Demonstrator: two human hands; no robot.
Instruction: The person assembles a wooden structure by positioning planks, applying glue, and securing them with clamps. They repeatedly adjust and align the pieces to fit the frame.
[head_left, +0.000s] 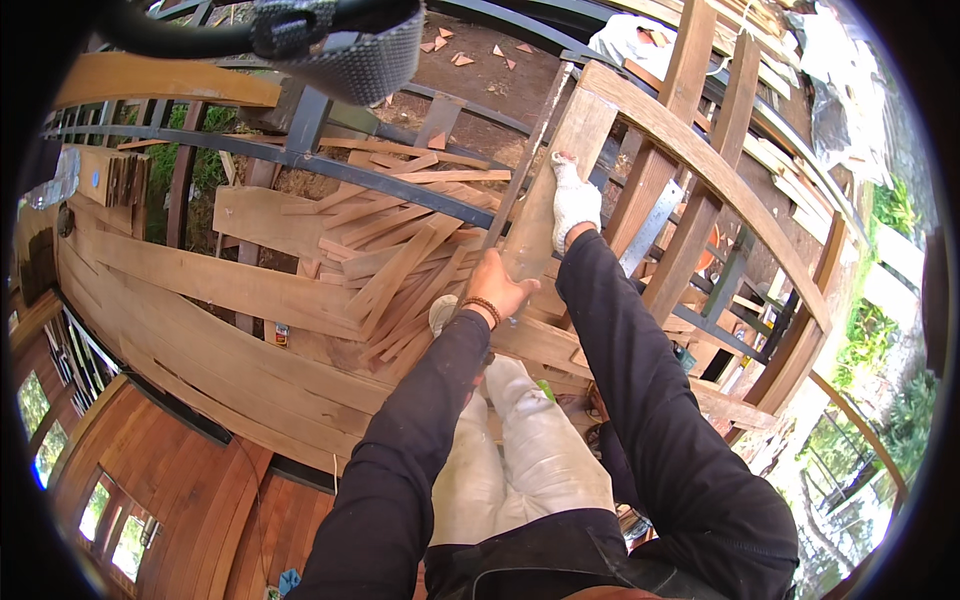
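Observation:
A large wooden frame (590,115) with a curved rail and several crosspieces lies tilted in front of me, reaching to the right. My left hand (497,284), bare with a beaded bracelet, grips the left edge of its wide side board, thumb over the face. Farther up the same board, my right hand (575,205) in a white glove holds on, with a bare fingertip showing at its far end. The undersides of both hands are hidden. Along the board's left edge runs a thin dark strip (525,175).
Thin wood offcuts (400,265) are heaped to the left, over long planks (215,275). Dark metal bars (400,187) cross behind them. A flat metal piece (652,228) shows between the crosspieces. Small triangular scraps (462,59) lie on the ground. A grey strap (345,50) hangs at the top.

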